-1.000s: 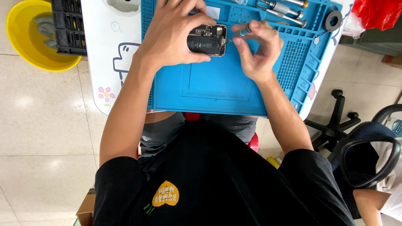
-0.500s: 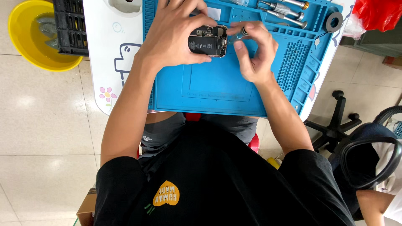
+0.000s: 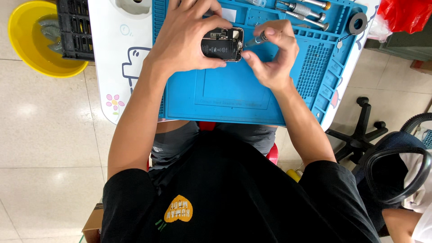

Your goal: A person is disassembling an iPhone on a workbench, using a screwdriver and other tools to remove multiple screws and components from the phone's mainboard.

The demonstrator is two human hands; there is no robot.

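Opened phone (image 3: 223, 45) sits at top centre of the frame on the blue work mat (image 3: 234, 96), back cover off, dark battery and small inner parts showing. Left hand (image 3: 184, 38) covers its left side, fingers wrapped around the top and bottom edges, pinning it to the mat. Right hand (image 3: 272, 56) sits just right of the phone, fingers closed narrow around a slim screwdriver (image 3: 254, 41) whose tip points at the phone's right edge; whether the tip touches is too small to tell.

Handling guess: phone looks light, stiff and flat, probably slippery on its metal frame, with exposed insides that look fragile. Best hold is by the outer frame edges, as the left hand does, keeping off the battery and connectors. Screwdriver looks thin and light, pinched near the tip end for control.

More tools (image 3: 301, 8) lie in the mat's upper right tray, next to a dark ring (image 3: 358, 22). White table (image 3: 121, 67) under the mat, yellow bowl (image 3: 27, 49) and black crate (image 3: 74, 29) in the upper left.
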